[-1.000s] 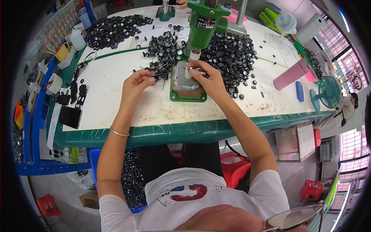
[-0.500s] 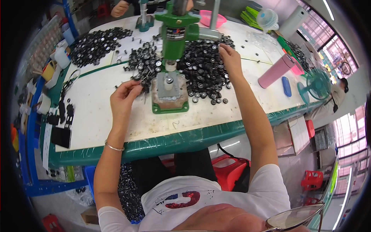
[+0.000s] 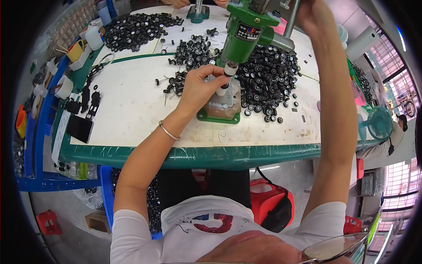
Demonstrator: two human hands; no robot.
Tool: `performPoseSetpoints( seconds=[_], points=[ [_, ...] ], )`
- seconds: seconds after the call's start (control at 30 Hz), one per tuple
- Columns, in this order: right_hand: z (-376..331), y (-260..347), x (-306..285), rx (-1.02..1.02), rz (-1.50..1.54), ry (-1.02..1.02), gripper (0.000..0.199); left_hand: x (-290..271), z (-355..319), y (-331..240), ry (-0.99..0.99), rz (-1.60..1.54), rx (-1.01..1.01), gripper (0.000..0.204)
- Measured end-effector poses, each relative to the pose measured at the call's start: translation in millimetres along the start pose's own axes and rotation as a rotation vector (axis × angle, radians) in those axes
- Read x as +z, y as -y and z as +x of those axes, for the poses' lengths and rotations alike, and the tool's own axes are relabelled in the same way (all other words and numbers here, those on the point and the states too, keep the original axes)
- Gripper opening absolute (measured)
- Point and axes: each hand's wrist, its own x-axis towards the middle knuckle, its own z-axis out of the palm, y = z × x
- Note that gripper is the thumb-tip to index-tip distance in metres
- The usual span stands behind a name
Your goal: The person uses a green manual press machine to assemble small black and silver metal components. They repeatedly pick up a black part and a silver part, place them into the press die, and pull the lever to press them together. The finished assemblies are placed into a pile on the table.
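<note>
A green hand press (image 3: 244, 35) stands on the table, its ram coming down over a white post (image 3: 221, 92) on the base plate. My left hand (image 3: 202, 86) is between ram and post, thumb and fingertips pinched round a small black wheel (image 3: 226, 84) on top of the post; the fingers partly hide it. Up at the frame's top edge, my right hand (image 3: 313, 20) is curled at the upper end of the press's metal lever (image 3: 292, 22), its fingertips partly cut off. Small black wheels with silver hubs (image 3: 268, 79) lie heaped right of the press.
Wheels with thin axles (image 3: 191, 53) lie left of the press, a further wheel pile (image 3: 140, 31) behind. A black phone (image 3: 80, 128) lies at the left near black parts. A green fan (image 3: 379, 123) stands right. Another person's hand (image 3: 178, 3) shows at the far side.
My left hand has moved right from the loose axle pieces to the post under the ram. My right hand has gone from the wheel heap up to the lever. The view has shifted.
</note>
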Motion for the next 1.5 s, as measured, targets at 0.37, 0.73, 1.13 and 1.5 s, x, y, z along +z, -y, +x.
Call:
performPoseSetpoints(
  seconds=[0.37, 0.73, 1.13, 1.5],
  points=[
    [-174, -101, -29, 0.099, -0.746, -0.249, 0.026, -12, 1, 3, 0.043, -0.093, -0.028, 0.012],
    [-207, -157, 10, -0.118, -1.090, 0.200, 0.028, -13, 1, 11, 0.007, -0.129, 0.011, 0.021],
    [-200, -136, -7, -0.121, -1.055, 0.168, 0.033, -10, -3, 20, -0.028, -0.241, -0.017, 0.024],
    [-101, -37, -61, -0.011, -0.676, -0.180, 0.035, 11, -3, 12, -0.057, 0.124, 0.102, 0.016]
  ],
)
